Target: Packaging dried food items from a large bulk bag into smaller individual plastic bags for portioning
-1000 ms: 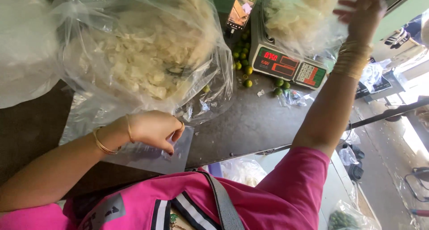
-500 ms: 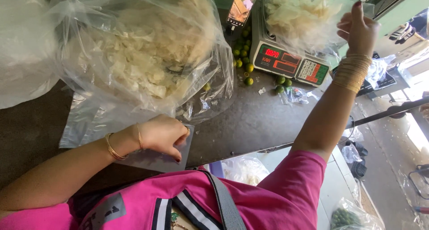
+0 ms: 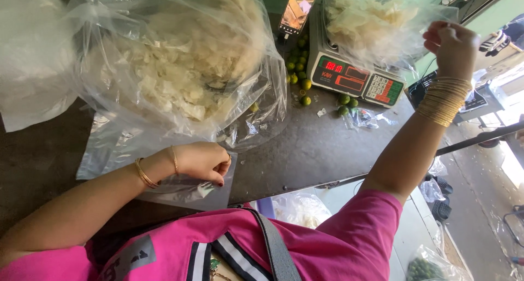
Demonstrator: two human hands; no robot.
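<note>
My right hand (image 3: 453,46) is raised beside a small clear bag of pale chips (image 3: 376,27) that lies on a digital scale (image 3: 355,76), and its fingers are closed on the bag's edge. My left hand (image 3: 203,162) rests on a stack of flat, empty clear bags (image 3: 180,188) at the counter's near edge, fingers curled and pinching the top one. Just beyond it a big clear bag full of pale chips (image 3: 174,68) lies open on the dark counter (image 3: 316,150).
Small green limes (image 3: 299,73) lie scattered between the big bag and the scale, and more beside the scale. Another clear bag (image 3: 27,68) sits at the far left. A phone (image 3: 297,10) leans up behind the limes. Below the counter are more bags.
My right hand has come down and to the right from above the scale, drawing the small bag's edge with it. My left hand has stayed on the flat bags.
</note>
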